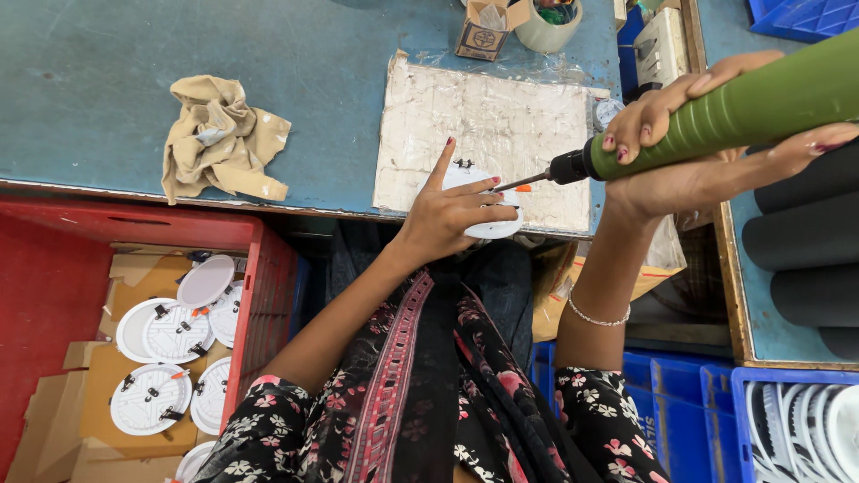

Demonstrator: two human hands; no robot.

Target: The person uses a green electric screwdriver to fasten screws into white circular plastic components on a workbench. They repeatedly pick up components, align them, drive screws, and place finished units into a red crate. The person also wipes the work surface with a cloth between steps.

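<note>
Bench [107,89], blue, worn | red crate [259,268] lower L w/ white discs | pad [501,125] at bench edge | driver [743,112], green, R hand [707,148] fingers wrapped tight, bit on disc | rag [219,134] L of pad | L hand [447,210] fingers spread flat, pinning disc [492,228] on pad.

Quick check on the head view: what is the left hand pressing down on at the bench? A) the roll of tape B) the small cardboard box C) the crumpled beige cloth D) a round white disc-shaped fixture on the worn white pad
D: the left hand lies flat on the round white fixture on the worn white pad, while the right hand aims the green electric screwdriver at it.
</note>
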